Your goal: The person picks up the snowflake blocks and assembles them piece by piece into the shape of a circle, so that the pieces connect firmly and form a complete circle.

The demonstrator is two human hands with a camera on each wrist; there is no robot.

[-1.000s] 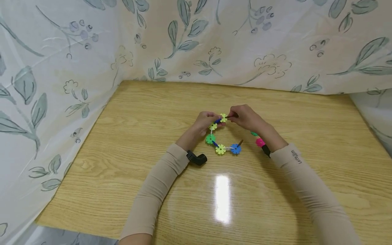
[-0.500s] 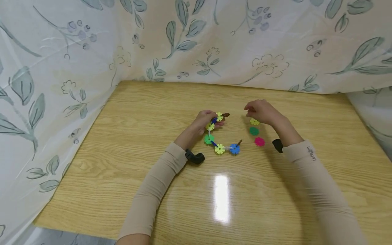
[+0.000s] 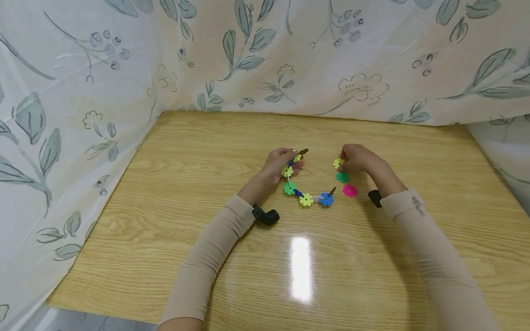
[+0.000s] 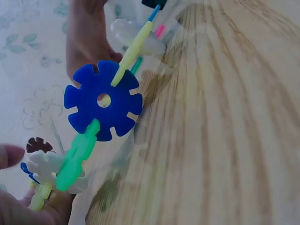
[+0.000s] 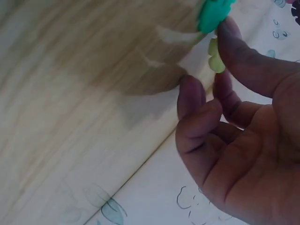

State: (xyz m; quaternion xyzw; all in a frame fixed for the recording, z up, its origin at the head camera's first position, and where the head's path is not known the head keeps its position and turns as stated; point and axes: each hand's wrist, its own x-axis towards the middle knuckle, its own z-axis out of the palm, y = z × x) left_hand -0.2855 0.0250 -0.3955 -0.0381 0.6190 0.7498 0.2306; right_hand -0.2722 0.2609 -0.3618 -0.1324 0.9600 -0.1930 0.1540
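My left hand (image 3: pixel 278 164) holds one end of a curved chain of slotted plastic snowflake discs. A brown disc (image 3: pixel 304 151) stands out past those fingers. Further along the chain come a green disc (image 3: pixel 290 188), a yellow disc (image 3: pixel 306 199) and a blue disc (image 3: pixel 326 199), with other discs set edge-on between them; the blue one fills the middle of the left wrist view. To the right, my right hand (image 3: pixel 359 157) pinches a loose yellow snowflake disc (image 3: pixel 337 163) between thumb and finger. In the right wrist view this pale yellow disc (image 5: pixel 215 56) shows between the fingertips, partly covered.
A loose green disc (image 3: pixel 342 177) and a pink disc (image 3: pixel 349 191) lie on the wooden table (image 3: pixel 207 193), just in front of my right hand. Behind and at the left, a leaf-patterned cloth (image 3: pixel 248 55) borders the tabletop. Black wrist cameras (image 3: pixel 266 215) sit at both wrists.
My right hand has left the brown disc at the chain's end, moved right and taken hold of the loose yellow disc. The chain's near end has shifted slightly right.
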